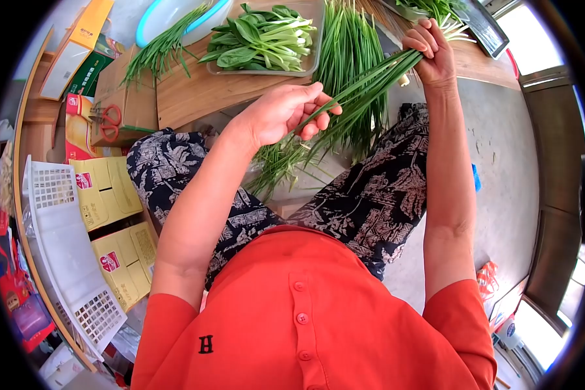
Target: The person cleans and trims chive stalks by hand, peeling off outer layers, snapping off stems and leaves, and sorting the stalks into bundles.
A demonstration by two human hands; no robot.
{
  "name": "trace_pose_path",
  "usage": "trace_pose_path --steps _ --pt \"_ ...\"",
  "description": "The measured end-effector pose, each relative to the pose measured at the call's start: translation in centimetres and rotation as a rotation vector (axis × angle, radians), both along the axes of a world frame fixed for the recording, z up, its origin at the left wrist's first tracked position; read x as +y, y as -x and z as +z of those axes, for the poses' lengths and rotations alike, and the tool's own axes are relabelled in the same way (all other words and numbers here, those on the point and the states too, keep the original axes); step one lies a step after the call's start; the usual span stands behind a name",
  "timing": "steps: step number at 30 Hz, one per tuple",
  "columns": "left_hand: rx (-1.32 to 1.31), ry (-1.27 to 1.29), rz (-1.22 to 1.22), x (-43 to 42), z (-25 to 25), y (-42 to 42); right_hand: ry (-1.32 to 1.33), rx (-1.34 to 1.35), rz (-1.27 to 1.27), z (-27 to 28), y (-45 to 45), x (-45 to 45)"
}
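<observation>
My right hand (431, 52) is closed around a bunch of garlic chives (377, 81), gripping it near the white stem ends. The long green leaves slope down to the left from that fist. At their lower end is my left hand (289, 110), its fingers curled loosely with a few leaf tips between them. Behind the held bunch, a larger pile of garlic chives (348, 45) hangs over the table's edge. Loose trimmings (279, 166) lie below my left hand, between the knees.
A clear tray (315, 62) of leafy greens (260, 39) sits on the wooden table (195, 97). Beside it, more chives (166, 49) rest across a blue-rimmed basin (151, 19). Red-handled scissors (110, 123) are at a cardboard box (133, 104). Yellow boxes (110, 188) and a white rack (65, 247) stand left.
</observation>
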State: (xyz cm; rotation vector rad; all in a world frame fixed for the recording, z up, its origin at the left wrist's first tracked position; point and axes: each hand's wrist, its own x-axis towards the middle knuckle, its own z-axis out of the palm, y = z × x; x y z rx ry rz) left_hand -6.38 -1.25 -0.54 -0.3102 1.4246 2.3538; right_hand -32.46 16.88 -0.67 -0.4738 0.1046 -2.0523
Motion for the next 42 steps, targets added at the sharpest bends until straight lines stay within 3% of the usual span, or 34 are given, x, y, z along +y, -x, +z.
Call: trace_pose_path --steps 11,14,15,17,19,22,24,32,35,42 --pt "0.002 0.246 -0.055 1.3 -1.3 -2.3 -0.026 -0.034 0.007 0.1 0.1 0.3" --pt "0.103 0.111 0.377 2.2 -2.1 -2.9 -0.029 -0.038 -0.001 -0.1 0.0 0.4" --pt "0.104 0.111 0.377 2.2 -2.2 -2.9 -0.029 -0.037 -0.002 -0.2 0.0 0.2" --pt "0.095 -0.188 0.715 2.1 -2.5 -3.1 -0.002 -0.084 0.014 -0.3 -0.1 0.1" --pt "0.157 -0.213 0.791 0.5 -3.2 -3.7 0.031 -0.115 -0.012 0.1 0.0 0.7" --pt "0.11 -0.132 0.781 0.0 -3.2 -4.0 0.019 -0.157 0.014 0.5 -0.3 0.8" --pt "0.037 0.139 0.64 -0.1 -2.7 -3.1 0.045 -0.171 0.049 0.8 -0.6 0.6" --pt "0.035 0.144 0.117 2.8 -6.4 2.0 0.082 -0.205 0.087 1.2 -1.6 -0.1" --pt "-0.008 -0.115 0.113 3.3 -5.7 1.2 0.057 -0.204 0.046 1.5 -1.5 0.4" --pt "0.01 -0.136 0.094 3.3 -6.2 0.9 0.032 -0.199 0.04 1.6 -1.9 0.6"
